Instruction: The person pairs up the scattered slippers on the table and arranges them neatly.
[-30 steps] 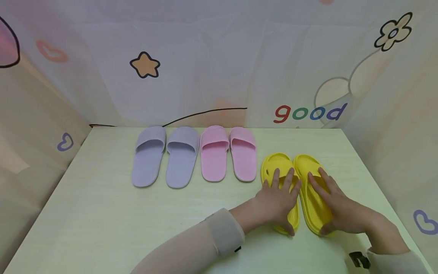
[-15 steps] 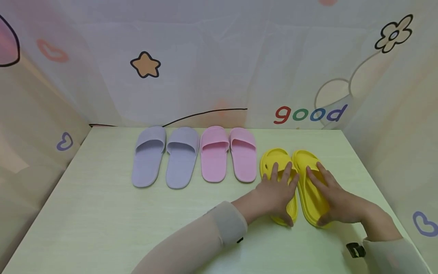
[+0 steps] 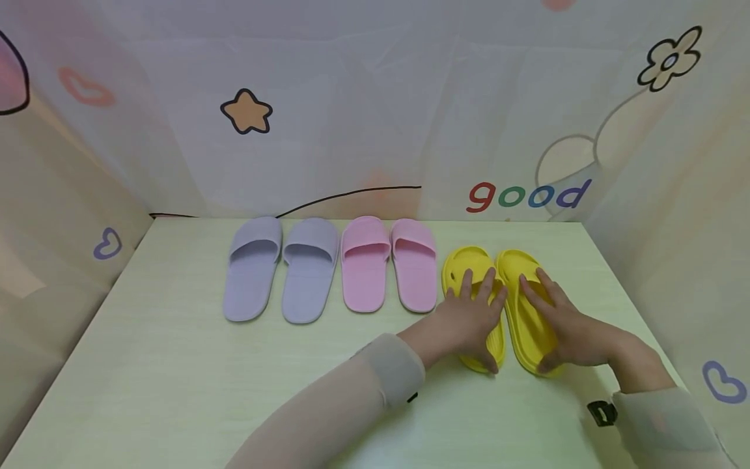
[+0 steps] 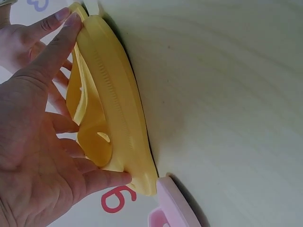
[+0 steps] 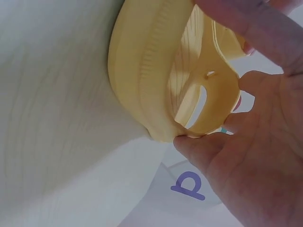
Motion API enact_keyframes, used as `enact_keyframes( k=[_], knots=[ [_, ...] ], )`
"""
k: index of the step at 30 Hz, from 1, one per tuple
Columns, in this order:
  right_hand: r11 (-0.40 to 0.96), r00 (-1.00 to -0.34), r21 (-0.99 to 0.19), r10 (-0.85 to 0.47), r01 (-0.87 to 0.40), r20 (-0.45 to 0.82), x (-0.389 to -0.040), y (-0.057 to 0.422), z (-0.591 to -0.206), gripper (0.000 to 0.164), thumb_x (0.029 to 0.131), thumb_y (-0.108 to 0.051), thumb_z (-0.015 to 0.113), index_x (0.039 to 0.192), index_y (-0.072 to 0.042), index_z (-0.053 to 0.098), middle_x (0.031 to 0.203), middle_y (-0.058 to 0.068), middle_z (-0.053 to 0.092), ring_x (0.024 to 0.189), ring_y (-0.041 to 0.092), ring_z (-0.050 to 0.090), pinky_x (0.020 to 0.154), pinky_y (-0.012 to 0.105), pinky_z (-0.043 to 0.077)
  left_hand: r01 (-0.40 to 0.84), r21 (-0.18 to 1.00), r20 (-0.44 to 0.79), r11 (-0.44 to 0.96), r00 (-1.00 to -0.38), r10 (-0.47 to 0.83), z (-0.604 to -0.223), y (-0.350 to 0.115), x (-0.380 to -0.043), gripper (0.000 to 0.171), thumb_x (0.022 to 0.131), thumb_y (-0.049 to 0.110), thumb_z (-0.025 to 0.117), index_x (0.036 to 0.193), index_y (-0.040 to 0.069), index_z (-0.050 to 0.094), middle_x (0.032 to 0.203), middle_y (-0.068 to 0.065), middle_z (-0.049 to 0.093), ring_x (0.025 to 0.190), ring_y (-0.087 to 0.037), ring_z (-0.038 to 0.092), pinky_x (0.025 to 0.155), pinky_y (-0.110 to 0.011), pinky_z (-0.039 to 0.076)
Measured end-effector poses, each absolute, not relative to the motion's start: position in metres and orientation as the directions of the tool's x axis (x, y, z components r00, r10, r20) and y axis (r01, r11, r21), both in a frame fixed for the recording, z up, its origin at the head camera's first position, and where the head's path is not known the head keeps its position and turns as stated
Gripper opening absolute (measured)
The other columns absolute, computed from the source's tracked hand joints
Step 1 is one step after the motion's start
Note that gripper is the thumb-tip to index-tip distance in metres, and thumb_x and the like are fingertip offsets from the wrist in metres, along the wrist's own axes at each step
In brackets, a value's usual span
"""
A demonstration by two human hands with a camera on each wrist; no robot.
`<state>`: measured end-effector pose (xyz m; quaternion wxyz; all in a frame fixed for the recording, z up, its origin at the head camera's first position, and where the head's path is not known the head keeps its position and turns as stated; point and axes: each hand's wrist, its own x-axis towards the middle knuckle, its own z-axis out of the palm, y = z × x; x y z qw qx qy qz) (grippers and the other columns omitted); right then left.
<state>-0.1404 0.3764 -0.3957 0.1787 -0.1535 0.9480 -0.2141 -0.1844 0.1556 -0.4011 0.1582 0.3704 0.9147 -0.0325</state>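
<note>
Two yellow slippers stand side by side on the table's right half. My left hand (image 3: 471, 320) spreads over the left yellow slipper (image 3: 467, 262), thumb at its heel and fingertips on its strap and side. Over the right yellow slipper (image 3: 518, 263) lies my right hand (image 3: 577, 333), also with fingers fairly straight and spread, thumb near the heel. In the left wrist view the left hand (image 4: 45, 142) touches the slipper's side (image 4: 111, 90). The right wrist view has the right hand (image 5: 258, 137) touching the other slipper (image 5: 147, 71). Their insoles are partly hidden by the hands.
Left of the yellow pair stand two pink slippers (image 3: 364, 273) (image 3: 415, 273), the nearer one close to the left yellow slipper. Farther left are two lilac slippers (image 3: 252, 280) (image 3: 309, 280). A printed curtain (image 3: 351, 98) closes the back and sides of the pale table (image 3: 176, 378).
Both hands have slid the yellow slippers away from me toward the back edge and slightly left. The pink and lilac slippers have stayed in place.
</note>
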Motion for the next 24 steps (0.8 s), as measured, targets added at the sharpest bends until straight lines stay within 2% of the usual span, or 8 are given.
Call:
enact_keyframes(
  k=[7, 24],
  knots=[
    [0.862, -0.888, -0.454, -0.374, -0.225, -0.269, -0.149, 0.38, -0.396, 0.145, 0.066, -0.028, 0.097, 0.168, -0.018, -0.005, 0.17, 0.02, -0.026, 0.15, 0.064, 0.006, 0.108, 0.077, 0.035, 0.681, 0.079, -0.318, 0.728, -0.675, 0.666, -0.399, 0.156, -0.191, 0.137, 0.069, 0.08, 0.078, 0.168, 0.029, -0.001, 0.174, -0.005, -0.02, 0.162, -0.04, -0.001, 0.125, -0.052, 0.032],
    [0.876, -0.881, -0.445, -0.349, -0.186, -0.319, -0.177, 0.381, -0.397, 0.145, 0.067, -0.026, 0.097, 0.167, -0.019, -0.008, 0.169, 0.018, -0.028, 0.152, 0.062, 0.002, 0.11, 0.076, 0.031, 0.662, 0.113, -0.32, 0.741, -0.682, 0.658, -0.397, 0.158, -0.212, 0.135, 0.069, 0.076, 0.08, 0.168, 0.031, -0.001, 0.175, -0.003, -0.02, 0.162, -0.039, -0.003, 0.126, -0.053, 0.03]
  ],
)
